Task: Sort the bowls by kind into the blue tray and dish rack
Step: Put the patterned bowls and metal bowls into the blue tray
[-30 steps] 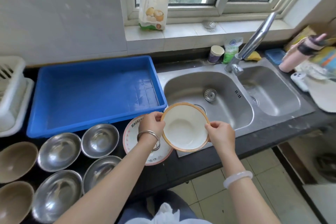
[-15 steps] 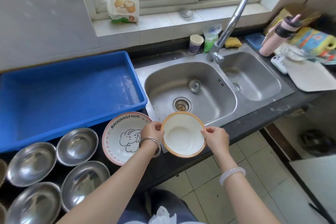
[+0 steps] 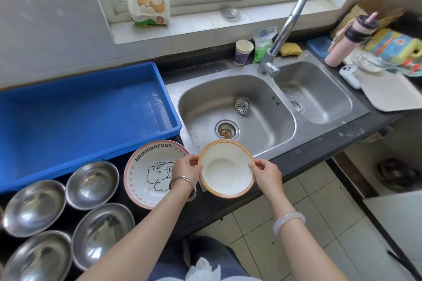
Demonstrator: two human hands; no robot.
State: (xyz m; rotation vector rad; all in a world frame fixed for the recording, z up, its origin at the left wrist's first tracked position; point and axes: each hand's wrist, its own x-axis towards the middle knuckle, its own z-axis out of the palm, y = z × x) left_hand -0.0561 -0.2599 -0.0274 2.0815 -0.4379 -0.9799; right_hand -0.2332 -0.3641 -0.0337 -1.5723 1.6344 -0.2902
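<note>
A white bowl with an orange rim point(image 3: 225, 170) hangs over the counter's front edge, just before the sink. My left hand point(image 3: 186, 167) pinches its left rim and my right hand point(image 3: 266, 172) pinches its right rim. To its left, a pink-rimmed bowl with an elephant drawing point(image 3: 149, 171) sits on the dark counter, partly behind my left wrist. Several steel bowls point(image 3: 92, 185) stand at the lower left. The blue tray point(image 3: 169, 107) lies on the left with nothing in it. The dish rack is out of view.
A double steel sink point(image 3: 255, 141) with a tall faucet point(image 3: 285, 29) fills the middle. A paper cup point(image 3: 243, 51), a sponge point(image 3: 290, 49), a pink bottle point(image 3: 342, 41) and a white board point(image 3: 392, 94) crowd the back and right. Tiled floor lies below.
The view has swung right, so the white rack and brown bowls at the left have left the frame. Both hands have kept hold of the orange-rimmed bowl, now closer to the counter's front edge.
</note>
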